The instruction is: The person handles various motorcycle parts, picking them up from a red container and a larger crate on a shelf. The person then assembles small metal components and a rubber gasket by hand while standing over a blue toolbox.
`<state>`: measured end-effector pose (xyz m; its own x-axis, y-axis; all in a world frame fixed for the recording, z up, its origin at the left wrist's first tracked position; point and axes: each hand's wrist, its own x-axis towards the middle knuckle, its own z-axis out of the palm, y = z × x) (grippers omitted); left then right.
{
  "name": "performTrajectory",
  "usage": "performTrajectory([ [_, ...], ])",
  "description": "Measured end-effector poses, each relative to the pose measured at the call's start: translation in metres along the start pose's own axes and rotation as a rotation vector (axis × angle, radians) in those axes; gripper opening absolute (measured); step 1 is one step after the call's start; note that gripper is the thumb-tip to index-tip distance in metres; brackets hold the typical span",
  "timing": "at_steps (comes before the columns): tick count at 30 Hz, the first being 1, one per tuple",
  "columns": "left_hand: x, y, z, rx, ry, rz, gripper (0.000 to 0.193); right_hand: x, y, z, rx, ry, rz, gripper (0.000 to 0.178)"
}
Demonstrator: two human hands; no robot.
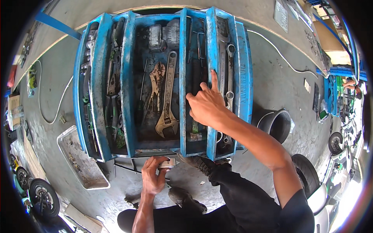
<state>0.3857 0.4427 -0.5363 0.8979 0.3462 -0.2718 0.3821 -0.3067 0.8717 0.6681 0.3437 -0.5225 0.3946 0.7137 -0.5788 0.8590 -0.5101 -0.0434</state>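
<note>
A blue metal cantilever toolbox (pixel 128 85) stands open before me, its long compartments side by side. My right hand (pixel 208 105) is over its right-hand compartments, index finger stretched along a divider, thumb and other fingers apart, nothing visible in it. Beside that hand lie combination wrenches (pixel 230 72) in the far-right compartment. The wide middle compartment holds a large adjustable wrench (pixel 169 89), rusty locking pliers (pixel 156 83) and a screwdriver (pixel 140 101). Below the box's near edge, my left hand (pixel 152 176) grips a short silver cylindrical part (pixel 168 163) between thumb and fingers.
A dirty pale tray (pixel 101 184) lies on the floor left of the box. To the right stands a dark bucket (pixel 268 123), with a tyre (pixel 306 173) nearer me. A workbench (pixel 163 4) runs along the far side, and a white cable (pixel 278 49) trails over the floor.
</note>
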Motion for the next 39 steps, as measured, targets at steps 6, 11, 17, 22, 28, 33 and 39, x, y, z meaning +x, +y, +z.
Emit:
performTrajectory([
  [6,-0.014,0.001,-0.007,-0.016,0.067,-0.021,0.032,0.011,0.016,-0.017,0.148,0.29,0.168,0.037],
  [11,-0.02,-0.006,-0.011,-0.032,0.108,-0.038,0.028,0.031,0.048,-0.038,0.138,0.466,0.245,0.038],
  [17,-0.024,-0.008,-0.017,-0.044,0.138,-0.068,0.024,0.017,0.043,-0.044,0.08,0.407,0.176,0.038],
  [22,-0.024,-0.003,-0.017,-0.043,0.169,-0.027,0.024,-0.002,0.014,-0.037,0.183,0.262,0.041,0.035],
  [28,-0.023,-0.002,-0.016,-0.037,0.167,-0.03,0.024,0.003,-0.005,-0.029,0.146,0.275,0.108,0.027],
  [33,-0.025,-0.005,-0.023,-0.008,0.179,-0.055,0.03,-0.002,0.0,-0.005,0.064,0.643,0.045,0.026],
  [39,-0.039,-0.014,-0.036,0.006,0.231,-0.028,0.032,0.018,-0.009,-0.023,0.134,0.692,0.019,0.021],
])
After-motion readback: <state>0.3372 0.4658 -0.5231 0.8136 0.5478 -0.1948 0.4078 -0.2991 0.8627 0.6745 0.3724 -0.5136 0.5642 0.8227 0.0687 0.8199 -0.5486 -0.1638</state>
